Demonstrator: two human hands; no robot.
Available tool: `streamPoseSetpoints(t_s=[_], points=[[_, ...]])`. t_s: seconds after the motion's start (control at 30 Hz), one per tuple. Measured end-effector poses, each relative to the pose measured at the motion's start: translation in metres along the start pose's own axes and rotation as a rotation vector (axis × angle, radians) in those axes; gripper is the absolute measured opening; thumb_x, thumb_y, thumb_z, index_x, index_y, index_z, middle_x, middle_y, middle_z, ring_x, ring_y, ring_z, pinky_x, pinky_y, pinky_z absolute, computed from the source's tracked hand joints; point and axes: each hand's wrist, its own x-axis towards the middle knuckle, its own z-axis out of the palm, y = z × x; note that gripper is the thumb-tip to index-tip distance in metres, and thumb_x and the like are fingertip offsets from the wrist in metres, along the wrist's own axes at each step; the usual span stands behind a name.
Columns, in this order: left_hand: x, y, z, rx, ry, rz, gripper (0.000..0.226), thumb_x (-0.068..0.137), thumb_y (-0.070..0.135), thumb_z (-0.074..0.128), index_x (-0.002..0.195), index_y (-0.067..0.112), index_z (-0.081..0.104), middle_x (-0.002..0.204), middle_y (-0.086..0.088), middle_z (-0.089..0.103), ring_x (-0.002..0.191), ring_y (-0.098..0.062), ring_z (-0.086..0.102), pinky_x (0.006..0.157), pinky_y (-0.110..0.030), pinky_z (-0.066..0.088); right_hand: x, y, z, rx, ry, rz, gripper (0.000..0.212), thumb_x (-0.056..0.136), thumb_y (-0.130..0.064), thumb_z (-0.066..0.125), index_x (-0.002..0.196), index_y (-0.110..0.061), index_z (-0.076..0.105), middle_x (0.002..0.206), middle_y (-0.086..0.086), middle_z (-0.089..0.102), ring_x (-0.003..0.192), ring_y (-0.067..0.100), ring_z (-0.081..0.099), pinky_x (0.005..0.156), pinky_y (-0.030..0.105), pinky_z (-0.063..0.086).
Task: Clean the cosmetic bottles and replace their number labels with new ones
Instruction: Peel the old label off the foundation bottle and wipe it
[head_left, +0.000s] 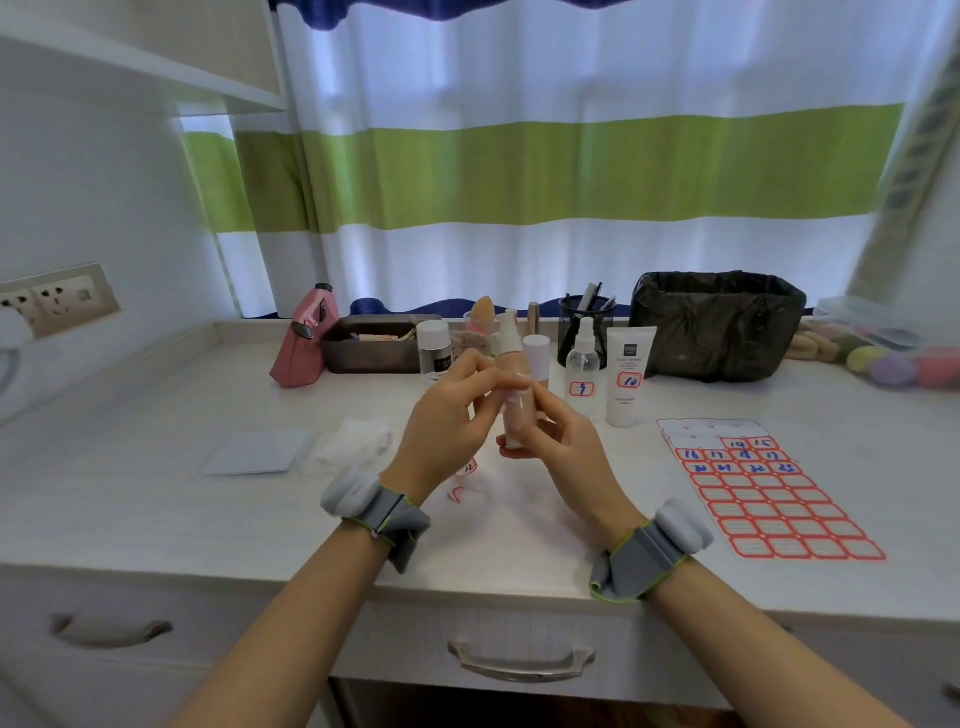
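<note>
Here, at frame centre above the worktop (156, 431), the right hand (561, 441) grips a peach pump bottle (514, 400) upright while left hand (447, 415) fingertips pinch at its label. Judged step: label removal; next, a fresh sticker from the label sheet (763, 488), lower right.

Pale desk (156, 499) with label sheet (763, 493), white tube (628, 379), spray bottle (584, 364), pink pouch (306, 338).

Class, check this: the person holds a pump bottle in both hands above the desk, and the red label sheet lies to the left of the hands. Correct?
Not quite. In the head view, the label sheet lies right of the hands, not left. The left hand and right hand do hold the pump bottle.
</note>
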Motion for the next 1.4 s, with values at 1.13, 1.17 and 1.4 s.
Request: streamPoseSetpoints(t_s=[1.13, 1.17, 1.4], points=[[-0.013, 0.008, -0.026, -0.108, -0.104, -0.405, 0.025, 0.09, 0.039, 0.055, 0.107, 0.021, 0.062, 0.09, 0.005, 0.06, 0.071, -0.009, 0.054, 0.063, -0.02, 0.046, 0.003, 0.006, 0.002, -0.179, 0.038, -0.029, 0.048, 0.079, -0.015, 0.064, 0.117, -0.038, 0.047, 0.113, -0.013, 0.055, 0.102, 0.024, 0.062, 0.088, 0.044, 0.054], [-0.006, 0.011, -0.024, -0.151, -0.083, -0.433, 0.03, 0.088, 0.041, 0.057, 0.113, 0.025, 0.056, 0.092, 0.009, 0.058, 0.068, -0.008, 0.054, 0.06, -0.018, 0.046, 0.002, 0.006, 0.002, -0.178, 0.029, -0.032, 0.048, 0.081, -0.011, 0.064, 0.114, -0.04, 0.046, 0.113, -0.011, 0.056, 0.101, 0.023, 0.062, 0.088, 0.043, 0.054], [0.027, 0.022, -0.011, -0.196, -0.134, -0.5, 0.039, 0.087, 0.038, 0.061, 0.121, 0.022, 0.051, 0.103, 0.004, 0.059, 0.07, -0.009, 0.058, 0.054, -0.018, 0.046, 0.002, 0.009, 0.001, -0.224, -0.006, -0.036, 0.047, 0.088, -0.012, 0.062, 0.126, -0.031, 0.042, 0.121, -0.003, 0.055, 0.103, 0.011, 0.058, 0.079, 0.017, 0.051]])
